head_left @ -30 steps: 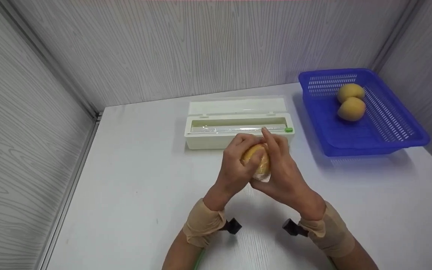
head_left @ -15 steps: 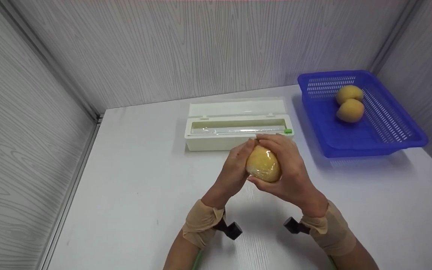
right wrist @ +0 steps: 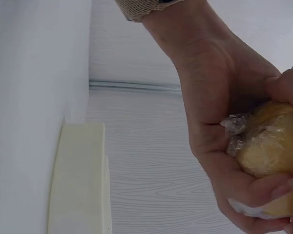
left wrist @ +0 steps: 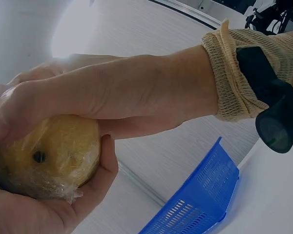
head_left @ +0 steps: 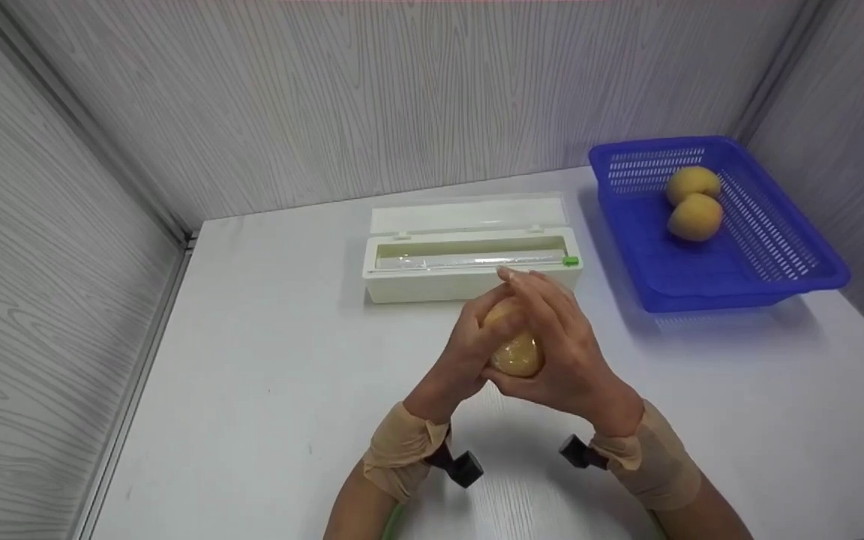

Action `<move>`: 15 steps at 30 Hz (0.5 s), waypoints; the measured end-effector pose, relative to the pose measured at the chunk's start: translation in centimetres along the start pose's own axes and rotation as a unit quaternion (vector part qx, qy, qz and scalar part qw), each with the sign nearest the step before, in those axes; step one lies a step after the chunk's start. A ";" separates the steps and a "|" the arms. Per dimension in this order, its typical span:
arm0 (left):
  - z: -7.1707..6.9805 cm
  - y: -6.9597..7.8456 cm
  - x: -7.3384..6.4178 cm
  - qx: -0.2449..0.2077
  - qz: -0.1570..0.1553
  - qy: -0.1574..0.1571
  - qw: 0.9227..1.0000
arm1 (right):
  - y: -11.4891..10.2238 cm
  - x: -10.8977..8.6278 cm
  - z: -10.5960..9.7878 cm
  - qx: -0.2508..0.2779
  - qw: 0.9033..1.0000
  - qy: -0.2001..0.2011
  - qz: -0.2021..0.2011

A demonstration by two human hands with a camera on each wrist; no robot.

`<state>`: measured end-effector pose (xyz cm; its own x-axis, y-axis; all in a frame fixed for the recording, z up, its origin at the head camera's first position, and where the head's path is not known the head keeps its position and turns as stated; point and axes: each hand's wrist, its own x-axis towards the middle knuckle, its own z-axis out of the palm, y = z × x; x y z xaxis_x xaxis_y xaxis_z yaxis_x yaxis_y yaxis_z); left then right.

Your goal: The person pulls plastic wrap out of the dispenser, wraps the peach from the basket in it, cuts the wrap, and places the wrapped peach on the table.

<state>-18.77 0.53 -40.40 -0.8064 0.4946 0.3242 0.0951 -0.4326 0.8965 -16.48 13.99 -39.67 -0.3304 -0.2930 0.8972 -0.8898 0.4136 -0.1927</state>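
Note:
Held between both hands over the middle of the table is a yellow peach point(head_left: 520, 358) wrapped in shiny cling film. The left hand point(head_left: 468, 341) grips it from the left, thumb across its upper side. Around its right side curls the right hand point(head_left: 568, 352), fingers reaching over the top and thumb beneath. A dark stem spot shows on the peach point(left wrist: 58, 153) in the left wrist view. Crinkled film edges stand out on the peach point(right wrist: 271, 151) in the right wrist view. The hands hide part of the fruit.
Behind the hands stands a white cling film dispenser point(head_left: 432, 286), lid raised, with a film roll point(head_left: 469, 260) inside and a green slider point(head_left: 571, 261) at its right end. A blue basket point(head_left: 646, 289) holding two yellow peaches point(head_left: 694, 217) is at the back right.
The wrapped peach has been turned between the hands. The left thumb moved off its face and back across it, while the right fingers shifted over its top. Dispenser and basket stayed put.

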 end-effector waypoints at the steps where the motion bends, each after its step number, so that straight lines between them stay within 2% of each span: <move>1: 0.1 0.1 0.0 -0.012 0.002 0.001 1.000 | -0.1 0.0 0.1 0.009 1.000 0.010 -0.006; 5: 0.5 0.6 0.0 -0.080 -0.012 0.015 0.997 | -0.4 0.0 0.8 -0.007 0.999 0.039 -0.023; 6: 0.5 0.8 0.0 -0.108 -0.026 0.019 0.994 | -0.4 -0.1 1.0 -0.021 0.999 0.039 -0.022; 8: 0.4 1.3 0.0 -0.134 -0.030 0.037 0.990 | -0.2 -0.4 1.2 -0.050 0.998 0.029 -0.014; 10: 0.0 1.7 0.0 -0.169 -0.019 0.064 0.983 | 0.1 -0.6 1.3 -0.067 0.998 0.010 0.001; 12: -0.5 2.1 -0.1 -0.215 -0.002 0.078 0.973 | 0.5 -0.9 1.3 -0.067 0.998 -0.003 0.016; 14: -0.8 2.2 -0.1 -0.255 0.014 0.075 0.964 | 0.8 -1.0 1.3 -0.051 0.998 -0.009 0.026; 15: -0.9 2.1 -0.1 -0.265 0.020 0.065 0.962 | 0.9 -1.0 1.2 -0.042 0.999 -0.011 0.030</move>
<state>-19.08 -1.12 -38.83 -0.8780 0.3861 0.2830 -0.1557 -0.7894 0.5938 -17.31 13.63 -41.23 -0.3904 -0.2832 0.8760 -0.8387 0.5018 -0.2115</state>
